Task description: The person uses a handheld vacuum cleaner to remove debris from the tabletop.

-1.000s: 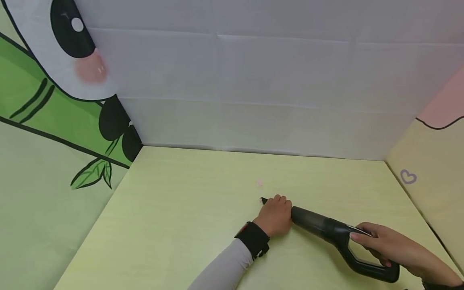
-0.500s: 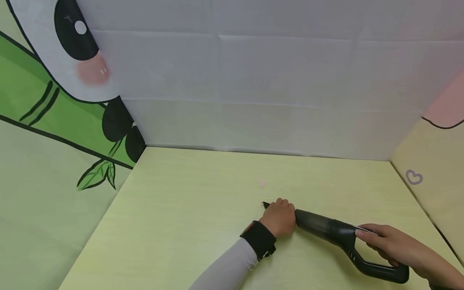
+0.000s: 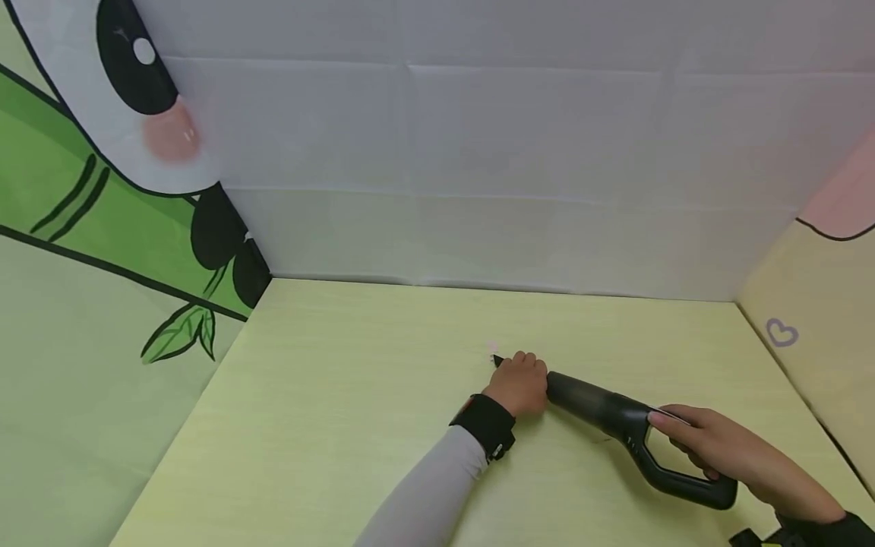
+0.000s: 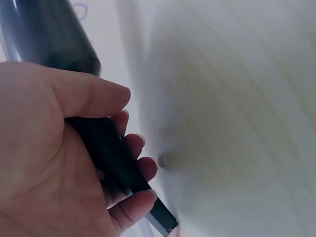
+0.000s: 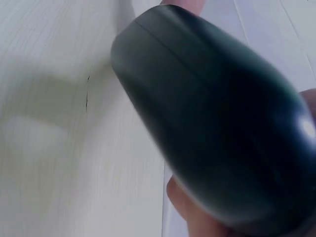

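Observation:
A black handheld vacuum cleaner (image 3: 595, 406) slants across the table, its narrow nozzle (image 4: 108, 150) pointing to the far left. My left hand (image 3: 519, 386) grips that nozzle; in the left wrist view the thumb and fingers curl round it. At the other end, my right hand (image 3: 718, 444) holds the loop handle (image 3: 683, 485). A faint pale pink scrap (image 3: 493, 346) lies just beyond the nozzle tip (image 3: 498, 361). Something small and pale shows at the tip, too small to tell. The right wrist view is mostly filled by the vacuum's dark body (image 5: 212, 113).
The pale yellow table (image 3: 328, 395) meets a grey-white back wall (image 3: 444, 152). Printed side panels stand at left and right, the right one with a purple heart (image 3: 781, 333). A thin dark mark (image 5: 87, 101) shows on the surface in the right wrist view.
The vacuum, in both hands, first shifts slightly right and nearer, then forward and a little left. Its nozzle tip now sits closer to the pink scrap.

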{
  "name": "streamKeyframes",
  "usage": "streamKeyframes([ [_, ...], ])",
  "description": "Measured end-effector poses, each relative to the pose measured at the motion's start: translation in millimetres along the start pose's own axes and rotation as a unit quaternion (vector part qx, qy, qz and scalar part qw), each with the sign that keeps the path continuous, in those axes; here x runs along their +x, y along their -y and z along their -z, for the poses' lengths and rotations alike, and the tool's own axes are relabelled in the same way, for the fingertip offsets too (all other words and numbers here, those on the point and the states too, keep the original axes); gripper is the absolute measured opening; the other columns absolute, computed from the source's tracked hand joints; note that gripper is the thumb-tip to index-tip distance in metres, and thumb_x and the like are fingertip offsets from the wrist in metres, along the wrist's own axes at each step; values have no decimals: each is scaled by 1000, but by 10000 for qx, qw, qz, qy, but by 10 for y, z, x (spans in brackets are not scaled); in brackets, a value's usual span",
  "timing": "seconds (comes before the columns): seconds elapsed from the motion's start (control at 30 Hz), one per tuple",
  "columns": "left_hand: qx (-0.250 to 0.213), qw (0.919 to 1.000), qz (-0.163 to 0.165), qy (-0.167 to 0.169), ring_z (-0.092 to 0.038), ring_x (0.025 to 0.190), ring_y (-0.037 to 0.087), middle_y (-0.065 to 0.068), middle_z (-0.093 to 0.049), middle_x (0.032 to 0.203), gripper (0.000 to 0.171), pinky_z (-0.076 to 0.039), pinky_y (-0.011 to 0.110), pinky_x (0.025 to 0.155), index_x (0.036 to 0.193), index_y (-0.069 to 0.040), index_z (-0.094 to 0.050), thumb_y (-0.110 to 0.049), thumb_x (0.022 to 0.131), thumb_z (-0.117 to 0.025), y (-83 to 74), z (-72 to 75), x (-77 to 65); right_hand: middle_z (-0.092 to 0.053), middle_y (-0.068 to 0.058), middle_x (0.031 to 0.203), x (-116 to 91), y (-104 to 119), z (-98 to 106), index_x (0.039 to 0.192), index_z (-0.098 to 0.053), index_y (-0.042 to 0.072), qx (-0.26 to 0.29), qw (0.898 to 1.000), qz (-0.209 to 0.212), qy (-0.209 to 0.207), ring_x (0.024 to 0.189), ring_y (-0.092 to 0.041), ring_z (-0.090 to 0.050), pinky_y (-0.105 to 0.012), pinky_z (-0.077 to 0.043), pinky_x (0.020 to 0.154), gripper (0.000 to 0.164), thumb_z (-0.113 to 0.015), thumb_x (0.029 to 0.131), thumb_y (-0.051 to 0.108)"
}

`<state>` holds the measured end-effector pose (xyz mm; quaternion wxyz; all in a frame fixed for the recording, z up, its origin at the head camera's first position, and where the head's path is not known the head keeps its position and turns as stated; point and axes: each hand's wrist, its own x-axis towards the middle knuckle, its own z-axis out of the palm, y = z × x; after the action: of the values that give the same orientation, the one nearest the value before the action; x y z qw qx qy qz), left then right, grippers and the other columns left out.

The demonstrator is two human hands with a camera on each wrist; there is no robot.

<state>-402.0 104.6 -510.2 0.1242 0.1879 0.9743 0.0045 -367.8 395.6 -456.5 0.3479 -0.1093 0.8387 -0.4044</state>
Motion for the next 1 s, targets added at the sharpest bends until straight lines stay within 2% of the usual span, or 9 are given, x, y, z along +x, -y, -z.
streamKeyframes([
  [0.17, 34, 10000, -11, 79, -44, 105, 16, 2, -51, 111, 28, -41, 27, 91, 125, -13, -58, -31, 105, -54, -49, 6, 35, -32, 3, 62, -27, 0, 63, 96, -51, -1, -161, 9998, -52, 36, 51, -10, -34, -30, -37, 48, 46, -40, 111, 42],
  [0.3, 166, 9999, -31, 23, -45, 110, 14, 0, -52, 115, 32, -43, 26, 96, 128, -15, -58, -36, 104, -54, -148, 24, 142, -32, 3, 62, -77, -34, 143, 93, -50, 3, -305, 9994, -124, -49, 51, -10, -34, -30, -36, 48, 45, -39, 111, 43],
  [0.4, 164, 9998, 108, -39, -45, 112, 14, -1, -52, 117, 33, -42, 26, 96, 128, -16, -58, -38, 104, -55, -200, 40, 231, -32, 3, 62, -57, -57, 195, 89, -47, 5, -305, 9994, -116, -100, 51, -10, -34, -30, -36, 48, 44, -38, 111, 42],
  [0.47, 130, 9996, 231, -52, -45, 114, 14, -2, -51, 118, 33, -42, 27, 96, 129, -17, -58, -38, 104, -54, -206, 51, 272, -32, 3, 63, -13, -65, 220, 89, -46, 2, -284, 9995, -80, -106, 51, -10, -34, -31, -35, 48, 46, -38, 111, 41],
  [0.7, -125, 9989, 458, -53, -45, 124, 17, 0, -52, 126, 35, -41, 29, 103, 134, -16, -56, -35, 104, -55, -87, 25, 377, -34, 2, 65, 217, -59, 271, 89, -44, -2, -208, 9997, 34, -76, 52, -10, -33, -30, -38, 50, 50, -40, 110, 43],
  [1.0, -199, 9978, 609, -169, -44, 108, 17, 1, -51, 113, 29, -40, 29, 91, 125, -15, -59, -34, 104, -56, 62, -46, 448, -32, 2, 68, 443, -61, 267, 90, -39, -6, 96, 9999, 72, 74, 54, -11, -28, -31, -36, 50, 54, -42, 109, 45],
])
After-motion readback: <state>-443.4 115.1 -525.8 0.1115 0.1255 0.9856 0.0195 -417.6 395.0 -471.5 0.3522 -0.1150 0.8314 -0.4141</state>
